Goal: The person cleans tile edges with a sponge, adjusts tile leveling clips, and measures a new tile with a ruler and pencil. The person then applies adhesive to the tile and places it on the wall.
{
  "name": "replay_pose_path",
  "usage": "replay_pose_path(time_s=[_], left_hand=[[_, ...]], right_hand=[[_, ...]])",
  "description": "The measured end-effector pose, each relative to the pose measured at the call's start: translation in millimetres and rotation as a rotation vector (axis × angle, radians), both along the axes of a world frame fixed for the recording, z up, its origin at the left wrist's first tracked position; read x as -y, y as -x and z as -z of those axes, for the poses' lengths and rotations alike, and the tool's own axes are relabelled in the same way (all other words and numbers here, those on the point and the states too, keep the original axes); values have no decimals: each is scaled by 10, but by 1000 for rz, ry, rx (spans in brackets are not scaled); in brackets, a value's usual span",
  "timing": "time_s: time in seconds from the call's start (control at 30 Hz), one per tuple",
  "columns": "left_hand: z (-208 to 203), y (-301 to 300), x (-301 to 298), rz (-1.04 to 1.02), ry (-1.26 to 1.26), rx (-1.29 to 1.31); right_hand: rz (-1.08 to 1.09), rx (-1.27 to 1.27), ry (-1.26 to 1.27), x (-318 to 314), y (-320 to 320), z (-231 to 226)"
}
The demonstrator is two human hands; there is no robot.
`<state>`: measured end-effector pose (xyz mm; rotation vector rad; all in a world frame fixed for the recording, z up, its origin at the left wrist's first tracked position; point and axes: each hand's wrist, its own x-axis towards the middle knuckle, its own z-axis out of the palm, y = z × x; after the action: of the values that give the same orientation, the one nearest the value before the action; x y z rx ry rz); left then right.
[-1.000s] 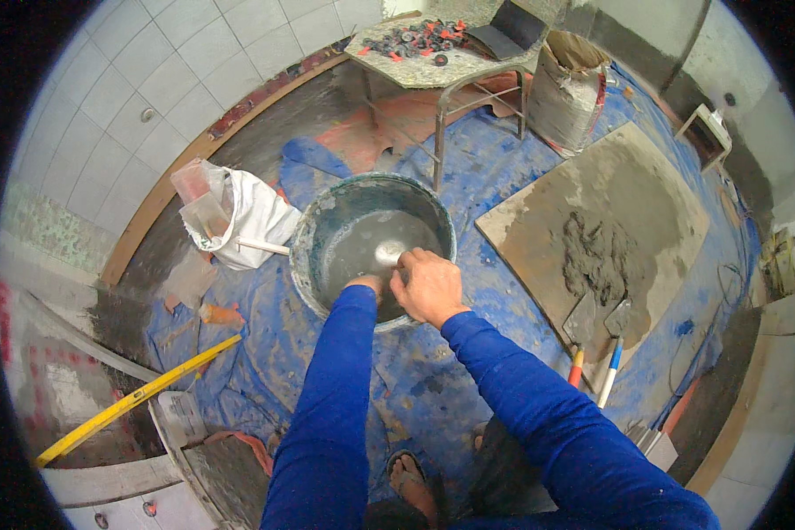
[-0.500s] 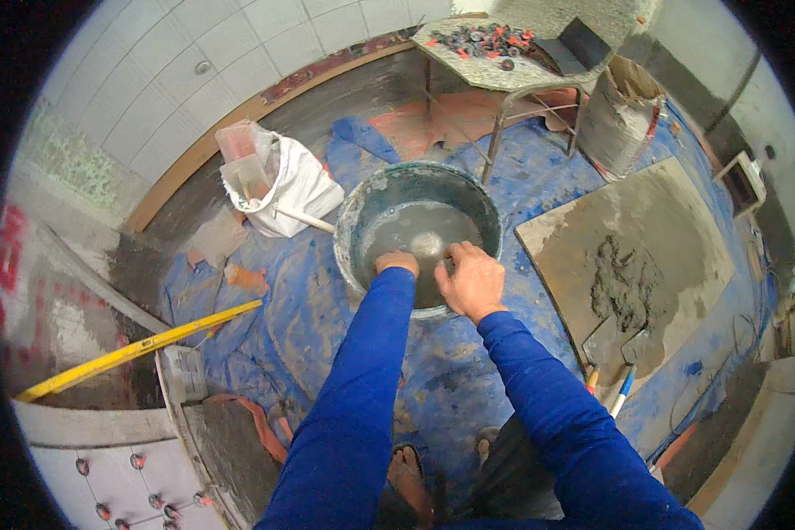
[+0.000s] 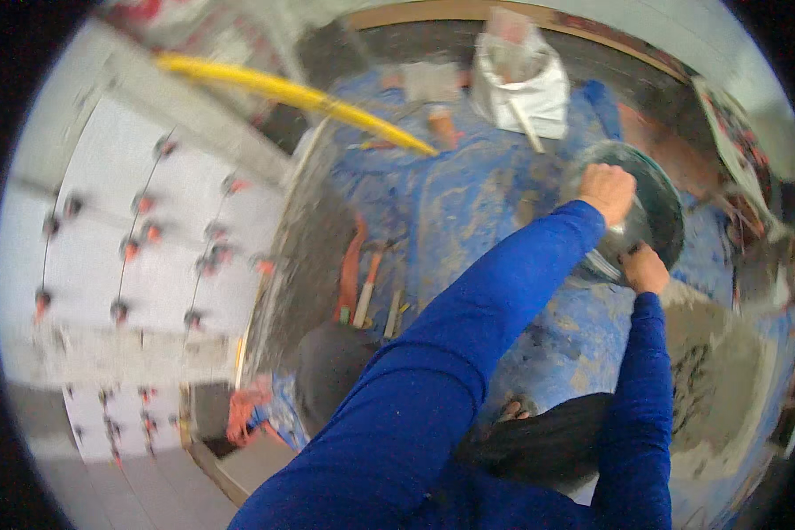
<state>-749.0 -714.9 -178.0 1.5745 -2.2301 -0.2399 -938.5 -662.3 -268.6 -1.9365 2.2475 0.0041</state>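
Note:
A dark green round tub (image 3: 671,208) with greyish water inside stands on the blue sheet. My left hand (image 3: 608,193) is above its left side, fingers curled into a fist with the knuckles up. Lower and nearer to me, my right hand (image 3: 645,268) is at the near rim, its fingers bent inward over the tub. Both hands look closed. What they hold, if anything, is hidden behind the fingers and blurred.
A white sack (image 3: 539,93) with a pale handle stands beyond the tub. A yellow spirit level (image 3: 300,93) slants across the left. Tiles with black-and-red levelling clips (image 3: 141,203) lie further left. Wet mortar rests on a board (image 3: 724,353) at right; a hammer (image 3: 367,287) lies left of my arm.
My view has swung left, so the tub and board now appear further right and more tiles show. My left hand has risen from inside the tub; the right has moved to its near rim.

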Motion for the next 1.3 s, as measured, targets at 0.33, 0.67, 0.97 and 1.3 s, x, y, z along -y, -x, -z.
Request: replay_pose_path(time_s=[0.33, 0.67, 0.97, 1.3], left_hand=[[-113, -1551, -988, -498, 16, -454], [295, -571, -920, -52, -68, -426], [541, -229, -112, 144, -205, -108], [645, 18, -3, -189, -165, -108]], right_hand=[[-434, -115, -361, 1171, 374, 909], [-354, 292, -135, 929, 376, 1100], [-330, 465, -344, 562, -139, 351], [-270, 1018, 276, 477, -179, 110]])
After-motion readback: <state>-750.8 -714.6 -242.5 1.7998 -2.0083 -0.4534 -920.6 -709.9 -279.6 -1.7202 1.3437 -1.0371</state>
